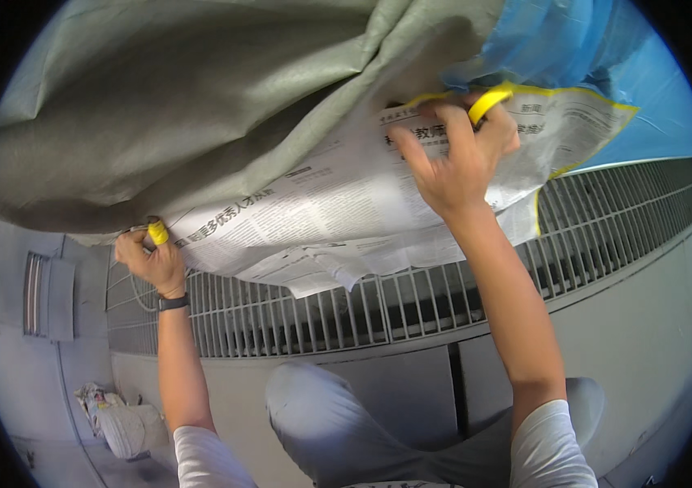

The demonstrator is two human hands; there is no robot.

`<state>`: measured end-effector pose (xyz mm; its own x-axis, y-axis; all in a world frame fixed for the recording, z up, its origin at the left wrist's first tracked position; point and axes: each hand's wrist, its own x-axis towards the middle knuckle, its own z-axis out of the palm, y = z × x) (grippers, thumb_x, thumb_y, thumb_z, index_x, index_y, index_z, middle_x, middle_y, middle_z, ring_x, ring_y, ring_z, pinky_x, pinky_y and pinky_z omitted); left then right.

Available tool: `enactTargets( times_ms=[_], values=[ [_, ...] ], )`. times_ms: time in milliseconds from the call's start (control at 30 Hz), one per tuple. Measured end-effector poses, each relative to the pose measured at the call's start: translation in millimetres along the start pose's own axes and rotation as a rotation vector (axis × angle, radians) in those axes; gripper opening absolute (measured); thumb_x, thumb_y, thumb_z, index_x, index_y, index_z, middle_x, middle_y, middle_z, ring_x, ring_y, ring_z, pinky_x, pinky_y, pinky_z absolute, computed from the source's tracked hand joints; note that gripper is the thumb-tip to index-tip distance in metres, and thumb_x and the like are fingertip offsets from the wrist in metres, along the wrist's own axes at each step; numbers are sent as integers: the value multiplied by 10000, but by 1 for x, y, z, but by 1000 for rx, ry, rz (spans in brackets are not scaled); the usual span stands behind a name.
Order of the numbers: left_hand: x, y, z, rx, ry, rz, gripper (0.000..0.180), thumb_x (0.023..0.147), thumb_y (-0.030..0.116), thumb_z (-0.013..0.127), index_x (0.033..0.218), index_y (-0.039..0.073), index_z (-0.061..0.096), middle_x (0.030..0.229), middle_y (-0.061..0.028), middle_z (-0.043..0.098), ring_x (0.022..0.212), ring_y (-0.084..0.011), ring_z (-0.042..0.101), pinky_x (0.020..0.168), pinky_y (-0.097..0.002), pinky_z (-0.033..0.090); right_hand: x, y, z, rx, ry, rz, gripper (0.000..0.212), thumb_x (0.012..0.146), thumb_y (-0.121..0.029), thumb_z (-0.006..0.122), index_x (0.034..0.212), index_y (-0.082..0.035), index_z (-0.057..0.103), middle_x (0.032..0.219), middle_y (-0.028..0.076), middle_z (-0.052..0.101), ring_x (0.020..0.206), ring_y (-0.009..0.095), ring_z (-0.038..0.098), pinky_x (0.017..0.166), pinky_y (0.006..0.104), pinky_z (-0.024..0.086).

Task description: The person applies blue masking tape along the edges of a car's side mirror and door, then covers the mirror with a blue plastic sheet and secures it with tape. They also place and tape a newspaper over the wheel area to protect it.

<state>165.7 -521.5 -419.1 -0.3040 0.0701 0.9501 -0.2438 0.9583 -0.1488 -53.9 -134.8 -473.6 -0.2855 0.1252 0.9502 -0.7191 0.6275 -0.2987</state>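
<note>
A newspaper sheet (313, 203) lies across the lower side of a large surface draped with a grey cover (200, 98). Yellow tape (598, 98) runs along the paper's upper right edge. My left hand (155, 262) is closed at the paper's left end, its fingertips partly hidden; a yellow band (157, 233) wraps one finger. Over the paper's upper right part, my right hand (464, 159) holds a curved yellow piece, seemingly a roll of tape (491, 102), between its fingers. The thumb and another finger are stretched toward the paper and slightly blurred.
Blue plastic sheeting (647, 81) covers the right side. Below the newspaper runs a metal floor grate (395, 309), with a pale floor edge (606, 325) nearer me. At lower left sits a whitish bundle (126, 427), near a wall vent (35, 293).
</note>
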Motion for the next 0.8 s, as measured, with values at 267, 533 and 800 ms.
enactTargets(
  times_ms=[267, 533, 800],
  values=[
    [8, 24, -6, 150, 139, 5, 312, 916, 256, 802, 920, 45, 572, 929, -86, 575, 932, -290, 551, 937, -443, 381, 23, 14, 2, -29, 79, -16, 364, 654, -489, 920, 659, -219, 676, 1149, 89, 451, 1115, 294, 404, 951, 460, 228],
    [16, 233, 40, -331, -604, 498, 613, 924, 263, 649, 1509, 125, 528, 1598, -29, 485, 1418, -218, 518, 1209, -439, 354, 24, 5, 7, 106, 141, 101, 334, 656, -434, 929, 659, -203, 687, 1136, 77, 460, 1098, 290, 416, 939, 460, 231],
    [61, 183, 48, 28, -537, 702, 705, 920, 497, 624, 1496, 99, 542, 1548, -73, 537, 1432, -247, 490, 1156, -375, 409, 26, 14, 6, 124, 129, 70, 310, 699, -406, 915, 672, -193, 691, 1115, 47, 466, 1071, 271, 419, 926, 454, 233]
  ],
)
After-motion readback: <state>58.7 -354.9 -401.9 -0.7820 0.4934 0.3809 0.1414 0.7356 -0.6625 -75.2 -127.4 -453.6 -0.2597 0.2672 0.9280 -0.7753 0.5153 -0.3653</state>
